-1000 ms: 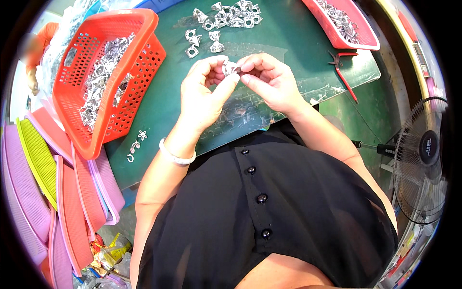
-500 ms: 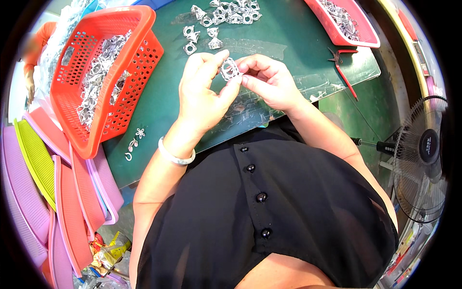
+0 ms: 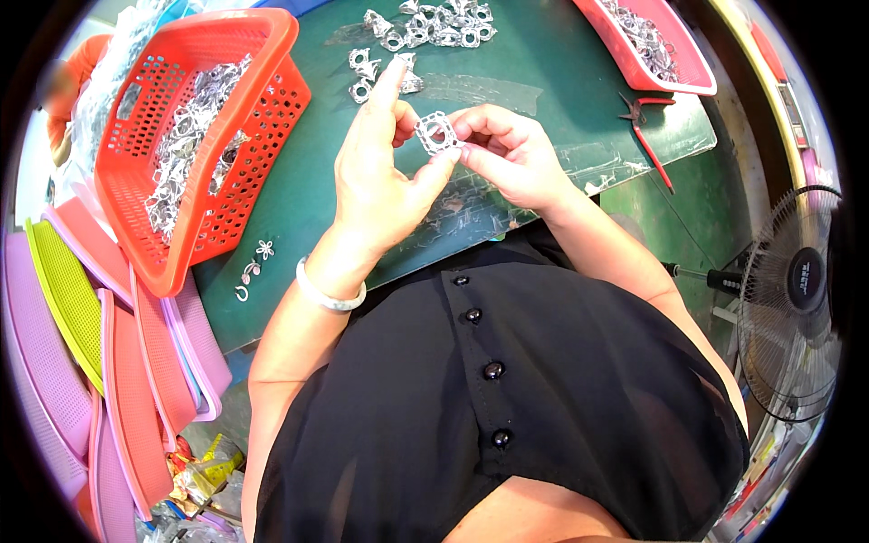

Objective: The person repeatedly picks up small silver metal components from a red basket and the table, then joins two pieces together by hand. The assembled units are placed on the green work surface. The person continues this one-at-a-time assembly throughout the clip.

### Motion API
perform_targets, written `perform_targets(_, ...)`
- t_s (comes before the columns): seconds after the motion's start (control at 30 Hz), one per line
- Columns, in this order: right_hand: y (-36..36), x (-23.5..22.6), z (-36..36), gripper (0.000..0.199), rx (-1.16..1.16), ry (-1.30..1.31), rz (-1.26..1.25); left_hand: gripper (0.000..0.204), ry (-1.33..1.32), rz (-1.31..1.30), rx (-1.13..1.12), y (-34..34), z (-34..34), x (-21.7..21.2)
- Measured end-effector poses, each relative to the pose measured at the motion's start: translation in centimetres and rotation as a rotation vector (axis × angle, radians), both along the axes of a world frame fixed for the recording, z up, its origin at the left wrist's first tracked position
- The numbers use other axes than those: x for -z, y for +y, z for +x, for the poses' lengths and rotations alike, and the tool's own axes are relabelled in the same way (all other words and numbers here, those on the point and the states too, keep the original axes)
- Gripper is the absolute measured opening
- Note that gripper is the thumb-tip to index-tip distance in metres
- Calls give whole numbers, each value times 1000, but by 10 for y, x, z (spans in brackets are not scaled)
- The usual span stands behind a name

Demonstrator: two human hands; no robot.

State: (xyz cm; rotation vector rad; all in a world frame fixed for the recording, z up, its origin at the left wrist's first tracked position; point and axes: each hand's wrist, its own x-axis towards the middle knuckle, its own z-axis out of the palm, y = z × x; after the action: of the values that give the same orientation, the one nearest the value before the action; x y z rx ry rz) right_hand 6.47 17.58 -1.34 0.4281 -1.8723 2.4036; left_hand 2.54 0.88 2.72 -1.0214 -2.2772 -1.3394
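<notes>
Between my two hands, above the near edge of the table, is a silver openwork ring-like piece [image 3: 437, 133] with a squarish outline and a wide hole. My left hand [image 3: 380, 172] steadies it between thumb and a bent finger, the index finger stretched up and away. At its right edge my right hand [image 3: 511, 154] pinches it with thumb and forefinger, the other fingers curled in. Beyond my hands lies a group of similar silver pieces [image 3: 444, 25] on the green tabletop [image 3: 308, 154], with several more just nearer, partly behind my left index finger.
A red perforated basket [image 3: 204, 231] holding silver pieces stands left; a pink basket [image 3: 697, 80] with more sits far right. Red-handled pliers [image 3: 649, 145] lie at the right edge. Small ornaments [image 3: 252, 269] lie near my left forearm. Stacked baskets [image 3: 54, 335] and a fan [image 3: 797, 281] flank the table.
My left index finger has lifted off the piece and now points up and away. The piece has turned so its squarish opening faces up more. My right hand has barely moved.
</notes>
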Motion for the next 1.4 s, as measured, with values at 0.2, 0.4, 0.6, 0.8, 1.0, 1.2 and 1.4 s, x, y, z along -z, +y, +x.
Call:
perform_targets(0.2, 1, 2, -1, 14, -10, 35, 38, 74, -18, 15, 18, -1, 1, -3)
perform_targets(0.4, 0, -5, 2, 12, 2, -4, 54, 26, -936, 399, 164, 1, 1, -10)
perform_targets(0.6, 4, -4, 3, 12, 11, -46, 102, 47, -1568, 863, 578, -13, -14, 3)
perform_targets(0.8, 17, -11, -8, 13, 22, -79, 426, 41, -1503, 836, 513, -21, -12, -7)
perform_targets(1.0, 57, -13, -86, 30, 362, 229, 922, 18, -276, 403, -234, -65, -36, -78)
perform_targets(1.2, 78, -8, -173, 51, 475, 329, 1225, 39, 595, -236, -752, -100, -69, -98)
perform_targets(1.4, 77, 11, -212, 55, 377, 270, 1113, 35, 116, -352, -80, -24, -42, -18)
